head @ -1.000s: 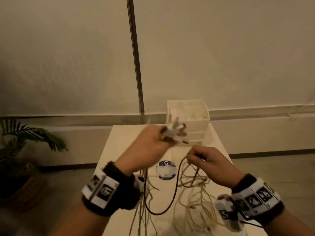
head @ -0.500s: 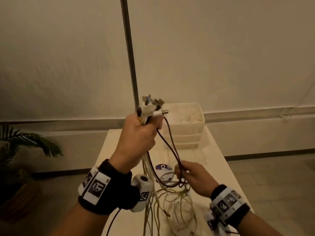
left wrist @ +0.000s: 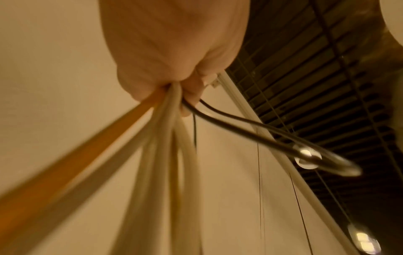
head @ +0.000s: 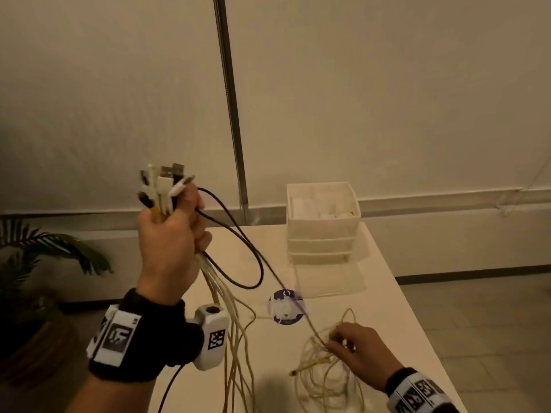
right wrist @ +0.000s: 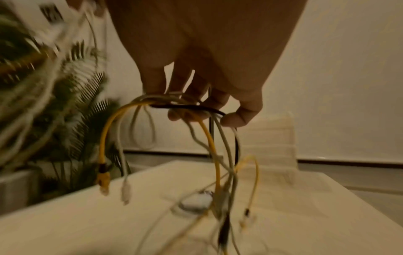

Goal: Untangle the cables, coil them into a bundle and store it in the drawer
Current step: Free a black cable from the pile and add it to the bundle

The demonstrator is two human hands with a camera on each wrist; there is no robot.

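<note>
My left hand (head: 173,234) is raised high and grips a bunch of cables (head: 229,302) just below their plug ends (head: 162,183), which stick up from the fist. White and yellow cables (left wrist: 165,155) hang down from that fist, and a black cable (head: 238,242) loops out to the right. Low over the table, my right hand (head: 354,347) holds the tangled lower loops (head: 325,371). In the right wrist view its fingers (right wrist: 242,117) curl round yellow, white and black strands (right wrist: 187,107). A white drawer unit (head: 322,225) stands at the table's far end.
The white table (head: 387,308) carries a round purple-rimmed disc (head: 286,308) in its middle. A potted palm (head: 44,263) stands on the floor to the left. A metal pole (head: 229,99) runs up the wall behind the table.
My left hand has lifted the plug ends higher and to the left, drawing the cables taut. My right hand has dropped toward the table's near right with the tangled loops.
</note>
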